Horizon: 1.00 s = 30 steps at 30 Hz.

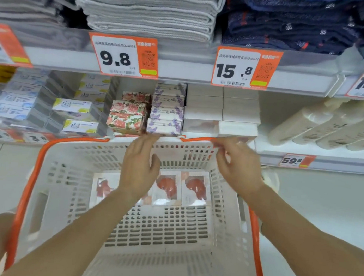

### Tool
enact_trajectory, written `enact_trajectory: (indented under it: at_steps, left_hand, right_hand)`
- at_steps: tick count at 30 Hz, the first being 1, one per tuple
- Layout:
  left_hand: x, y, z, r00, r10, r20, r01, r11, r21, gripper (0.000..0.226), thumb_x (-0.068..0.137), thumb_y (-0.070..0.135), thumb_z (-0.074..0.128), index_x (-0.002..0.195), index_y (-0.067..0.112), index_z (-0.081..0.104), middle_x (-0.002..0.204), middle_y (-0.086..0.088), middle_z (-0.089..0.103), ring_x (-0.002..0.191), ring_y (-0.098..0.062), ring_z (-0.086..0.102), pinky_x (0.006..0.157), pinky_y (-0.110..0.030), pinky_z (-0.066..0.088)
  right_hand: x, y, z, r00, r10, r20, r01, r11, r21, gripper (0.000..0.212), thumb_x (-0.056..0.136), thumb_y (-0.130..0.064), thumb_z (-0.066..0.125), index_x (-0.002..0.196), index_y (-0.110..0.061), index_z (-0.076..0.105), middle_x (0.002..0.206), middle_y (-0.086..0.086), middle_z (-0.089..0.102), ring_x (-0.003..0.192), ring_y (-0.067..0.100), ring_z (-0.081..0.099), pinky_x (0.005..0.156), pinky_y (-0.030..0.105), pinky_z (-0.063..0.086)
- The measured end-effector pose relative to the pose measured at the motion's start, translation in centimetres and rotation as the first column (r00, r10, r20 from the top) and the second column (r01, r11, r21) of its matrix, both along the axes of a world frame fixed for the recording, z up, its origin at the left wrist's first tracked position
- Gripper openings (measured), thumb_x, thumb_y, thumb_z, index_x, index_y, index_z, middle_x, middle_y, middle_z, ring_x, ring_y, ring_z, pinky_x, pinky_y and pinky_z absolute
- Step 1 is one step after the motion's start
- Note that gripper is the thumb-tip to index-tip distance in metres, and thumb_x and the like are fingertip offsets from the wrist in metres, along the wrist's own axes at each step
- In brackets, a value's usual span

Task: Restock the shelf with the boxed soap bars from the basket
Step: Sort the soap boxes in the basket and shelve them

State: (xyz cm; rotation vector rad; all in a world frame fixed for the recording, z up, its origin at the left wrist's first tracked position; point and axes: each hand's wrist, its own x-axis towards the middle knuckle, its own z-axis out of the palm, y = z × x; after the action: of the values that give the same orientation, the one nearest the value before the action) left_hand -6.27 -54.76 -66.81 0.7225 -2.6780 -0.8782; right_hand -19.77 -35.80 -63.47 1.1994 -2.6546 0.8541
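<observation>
Soap boxes (pixel 167 187) remain in our basket (pixel 71 173): we count three with a reddish print lying flat on its floor at the far end, the leftmost partly hidden behind our left forearm, and possibly more under the arm. Starting on the left of the shelf (pixel 203 71), we see blue-and-white and yellow-marked cartons, then the rose-patterned boxes (pixel 127 116), the lavender-patterned boxes (pixel 166 111) and the plain white stacks (pixel 221 110), with pale bottles (pixel 328 128) farthest right. The bottom-front slot of the white stacks holds a blurred box that looks like those in the basket, so we judge some stocking is done, though we cannot tell how much.

Our left hand (pixel 139 169) hovers above the basket with fingers spread and slack, holding nothing. Our right hand (pixel 237 163) sits at the far rim near the shelf lip, fingers loosely curled; it seems empty, though motion blur leaves that unsure.

What is left, we reckon, is to lift out the remaining boxes and stack them in the shelf.
</observation>
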Motion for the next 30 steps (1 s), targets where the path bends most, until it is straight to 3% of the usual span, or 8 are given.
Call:
enact_trajectory:
  at_steps: [5, 7, 9, 11, 16, 21, 26, 30]
  left_hand:
    - [5.9, 0.4, -4.6, 0.968, 0.087, 0.237, -0.105, 0.992, 0.066, 0.039, 0.083, 0.001, 0.056, 0.122, 0.009, 0.059, 0.121, -0.010, 0.060, 0.114, -0.030, 0.051, 0.099, -0.039, 0.041]
    - [7.2, 0.0, -6.1, 0.905, 0.090, 0.416, -0.150, 0.982, 0.113, 0.039, 0.088, 0.009, 0.056, 0.127, 0.009, 0.056, 0.126, -0.011, 0.059, 0.117, -0.031, 0.051, 0.100, -0.038, 0.039]
    - [7.4, -0.2, -7.3, 0.851, 0.027, 0.525, -0.119, 0.982, 0.144, 0.041, 0.090, 0.012, 0.052, 0.131, 0.011, 0.052, 0.130, -0.011, 0.056, 0.120, -0.031, 0.050, 0.099, -0.038, 0.042]
    - [6.7, 0.1, -8.1, 0.786, -0.109, 0.608, 0.000, 0.985, 0.175, 0.048, 0.090, 0.015, 0.050, 0.137, 0.012, 0.043, 0.143, -0.009, 0.045, 0.134, -0.030, 0.039, 0.106, -0.036, 0.038]
    - [2.2, 1.4, -9.8, 0.620, -0.311, 0.720, 0.296, 0.943, 0.152, 0.096, 0.084, 0.028, 0.068, 0.152, 0.020, 0.000, 0.160, -0.007, -0.006, 0.148, -0.025, -0.004, 0.119, -0.038, 0.003]
    - [-0.2, 2.0, -11.4, 0.525, -0.238, 0.817, 0.364, 0.931, 0.037, 0.105, 0.085, 0.041, 0.066, 0.151, 0.011, -0.010, 0.160, -0.011, -0.009, 0.147, -0.029, -0.010, 0.117, -0.043, -0.006]
    - [0.3, 1.9, -12.1, 0.489, -0.234, 0.841, 0.508, 0.859, -0.056, 0.112, 0.081, 0.057, 0.061, 0.149, 0.001, -0.009, 0.158, -0.014, 0.004, 0.147, -0.033, -0.005, 0.115, -0.043, -0.011]
    - [1.3, 3.0, -11.9, 0.453, -0.261, 0.853, 0.584, 0.809, -0.062, 0.115, 0.073, 0.064, 0.065, 0.148, 0.000, 0.007, 0.153, -0.017, 0.016, 0.145, -0.036, 0.007, 0.116, -0.045, -0.009]
  right_hand:
    - [6.1, -1.1, -6.5, 0.972, 0.168, 0.163, -0.215, 0.917, 0.336, 0.025, 0.078, -0.012, 0.063, 0.101, -0.020, 0.068, 0.098, 0.000, 0.069, 0.081, 0.019, 0.069, 0.059, 0.027, 0.052]
    - [7.1, -0.6, -10.1, 0.877, -0.080, 0.473, -0.226, 0.801, 0.555, 0.044, 0.088, -0.019, 0.052, 0.132, -0.024, 0.049, 0.131, 0.002, 0.053, 0.113, 0.021, 0.057, 0.084, 0.032, 0.050]
    - [7.4, 0.1, -12.8, 0.599, -0.421, 0.681, -0.160, 0.770, 0.617, 0.057, 0.089, -0.028, 0.054, 0.142, -0.026, 0.033, 0.136, 0.004, 0.046, 0.118, 0.024, 0.052, 0.091, 0.031, 0.045]
    - [7.6, 0.4, -14.5, 0.425, -0.588, 0.688, 0.011, 0.764, 0.645, 0.062, 0.084, -0.033, 0.055, 0.141, -0.020, 0.034, 0.135, 0.007, 0.050, 0.119, 0.028, 0.052, 0.098, 0.035, 0.042]
    - [7.8, 0.5, -17.2, 0.338, -0.688, 0.642, 0.182, 0.717, 0.673, 0.067, 0.074, -0.039, 0.055, 0.136, -0.018, 0.039, 0.126, 0.008, 0.058, 0.118, 0.032, 0.052, 0.102, 0.044, 0.042]
    - [8.2, 0.8, -17.9, 0.204, -0.709, 0.675, 0.243, 0.705, 0.667, 0.033, 0.076, -0.025, 0.056, 0.107, -0.021, 0.048, 0.105, 0.001, 0.060, 0.092, 0.020, 0.059, 0.078, 0.032, 0.051]
    - [8.3, 0.2, -18.1, -0.019, -0.657, 0.753, 0.390, 0.689, 0.611, 0.038, 0.080, -0.019, 0.057, 0.116, -0.010, 0.053, 0.100, 0.008, 0.063, 0.086, 0.024, 0.060, 0.072, 0.031, 0.047]
    - [10.2, 0.7, -18.5, -0.046, -0.698, 0.714, 0.354, 0.657, 0.665, 0.048, 0.066, -0.031, 0.050, 0.106, -0.005, 0.059, 0.099, 0.014, 0.063, 0.082, 0.027, 0.061, 0.066, 0.033, 0.052]
